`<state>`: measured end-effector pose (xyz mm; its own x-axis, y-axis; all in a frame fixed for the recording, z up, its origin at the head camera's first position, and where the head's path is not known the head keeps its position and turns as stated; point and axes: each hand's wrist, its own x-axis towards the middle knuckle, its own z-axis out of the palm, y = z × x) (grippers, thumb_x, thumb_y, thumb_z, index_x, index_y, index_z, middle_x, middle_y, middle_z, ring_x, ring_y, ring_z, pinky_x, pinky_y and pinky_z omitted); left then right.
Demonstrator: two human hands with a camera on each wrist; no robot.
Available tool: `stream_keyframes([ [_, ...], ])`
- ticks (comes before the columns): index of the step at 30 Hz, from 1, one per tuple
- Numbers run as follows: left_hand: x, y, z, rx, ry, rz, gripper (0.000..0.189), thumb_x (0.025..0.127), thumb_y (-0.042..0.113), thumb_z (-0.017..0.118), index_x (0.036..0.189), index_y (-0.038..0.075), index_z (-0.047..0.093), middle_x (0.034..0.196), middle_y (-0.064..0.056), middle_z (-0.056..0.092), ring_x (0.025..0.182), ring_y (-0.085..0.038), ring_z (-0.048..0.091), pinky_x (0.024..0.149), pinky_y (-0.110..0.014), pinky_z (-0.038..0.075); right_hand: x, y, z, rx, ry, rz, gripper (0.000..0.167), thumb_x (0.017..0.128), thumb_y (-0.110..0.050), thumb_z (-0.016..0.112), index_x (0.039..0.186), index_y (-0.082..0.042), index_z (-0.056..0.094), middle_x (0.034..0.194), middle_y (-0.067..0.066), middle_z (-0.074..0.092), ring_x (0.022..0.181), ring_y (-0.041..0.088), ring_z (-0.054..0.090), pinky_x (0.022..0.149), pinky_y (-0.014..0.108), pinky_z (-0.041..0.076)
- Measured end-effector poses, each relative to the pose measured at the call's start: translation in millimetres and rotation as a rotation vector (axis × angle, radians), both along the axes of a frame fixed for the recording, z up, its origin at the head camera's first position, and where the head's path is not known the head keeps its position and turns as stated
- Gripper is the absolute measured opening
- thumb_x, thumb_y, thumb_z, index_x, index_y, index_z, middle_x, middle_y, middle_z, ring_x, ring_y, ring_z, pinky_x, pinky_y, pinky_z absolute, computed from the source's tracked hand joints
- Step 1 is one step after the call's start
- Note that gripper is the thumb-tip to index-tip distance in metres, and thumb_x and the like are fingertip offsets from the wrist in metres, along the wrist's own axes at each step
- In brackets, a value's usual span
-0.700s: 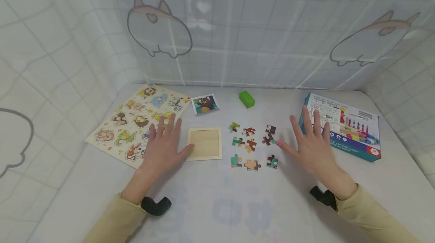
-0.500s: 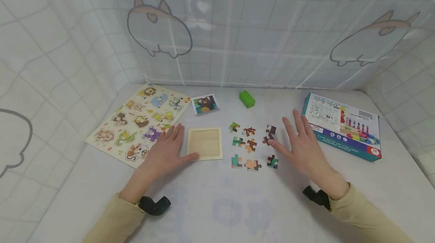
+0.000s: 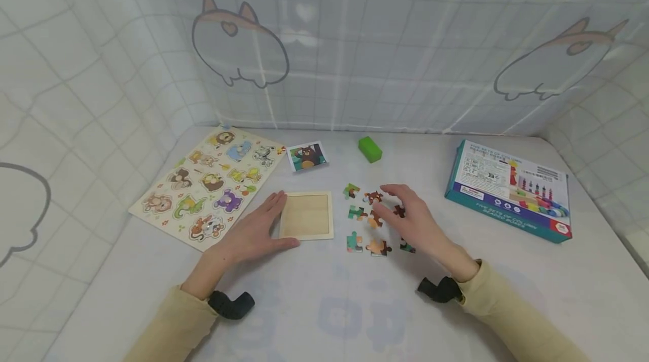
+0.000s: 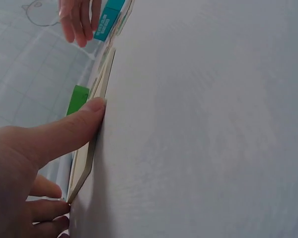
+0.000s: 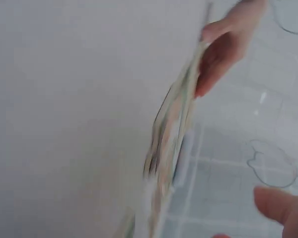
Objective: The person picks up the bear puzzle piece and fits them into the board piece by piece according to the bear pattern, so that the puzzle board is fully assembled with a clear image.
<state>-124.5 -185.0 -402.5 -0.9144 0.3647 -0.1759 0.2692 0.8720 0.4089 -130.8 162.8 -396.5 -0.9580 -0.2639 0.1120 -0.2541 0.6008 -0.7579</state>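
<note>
The left hand (image 3: 248, 237) lies low at the left end of a shallow wooden tray (image 3: 332, 215), spread wide, its thumb along the near edge and its fingertips by the far left corner. The right hand (image 3: 413, 218) hangs above the puzzle pieces (image 3: 354, 242) with thumb and forefinger apart, holding nothing. Pieces lie below it and to its left, some partly covered by it, on the white surface (image 3: 324, 294).

The tray, just right of the left hand, shows a plain recessed wooden floor inside a raised rim. Right of the right hand and a little beyond it lies a printed teal box (image 3: 509, 190); its contents are hidden. An animal board (image 3: 212, 182) lies beyond the left hand and to its left, a bear card (image 3: 307, 156) past its fingertips. A green block (image 3: 370, 149) sits beyond the right hand.

The left wrist view shows the thumb touching the tray's side and the right hand's fingertips clear of the surface. The right wrist view is blurred, the pieces hard to tell apart.
</note>
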Motion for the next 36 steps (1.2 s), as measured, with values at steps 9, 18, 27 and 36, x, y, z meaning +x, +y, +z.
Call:
stream_keyframes([
  [9,-3.1,-4.2,-7.4,0.044,0.004,-0.015,0.113,0.079,0.065,0.074,0.159,0.006,0.021,0.168,-0.01,0.012,0.154,-0.031,0.015,0.123,-0.049,0.024,-25.6,-17.8,-25.0,0.03,0.093,0.015,0.048,0.093,-0.028,0.072,0.132,-0.003,0.061,0.133,0.013,0.059,0.125,0.032,0.05,0.101,0.053,0.046],
  [18,-3.9,-4.8,-9.6,0.072,0.01,-0.004,0.11,0.081,0.063,0.072,0.159,0.006,0.021,0.168,-0.012,0.014,0.154,-0.032,0.015,0.123,-0.05,0.023,-43.1,-37.5,-32.3,0.106,0.133,-0.021,0.047,0.089,-0.025,0.076,0.127,-0.001,0.066,0.122,0.016,0.062,0.11,0.032,0.05,0.088,0.044,0.047],
  [27,-5.1,-5.5,-10.5,0.086,0.011,-0.012,0.109,0.082,0.062,0.072,0.159,0.005,0.02,0.168,-0.012,0.013,0.154,-0.032,0.014,0.123,-0.05,0.023,-54.0,-45.6,-36.7,0.125,0.171,-0.055,0.044,0.087,-0.027,0.079,0.121,-0.001,0.068,0.111,0.015,0.06,0.098,0.031,0.048,0.08,0.043,0.04],
  [36,-6.3,-10.1,-9.1,0.108,0.011,-0.025,0.108,0.083,0.06,0.073,0.16,0.007,0.019,0.167,-0.013,0.016,0.153,-0.033,0.018,0.123,-0.051,0.024,-54.2,-45.3,-38.2,0.122,0.183,-0.065,0.032,0.088,-0.028,0.078,0.109,-0.005,0.071,0.11,0.014,0.059,0.099,0.031,0.048,0.081,0.044,0.04],
])
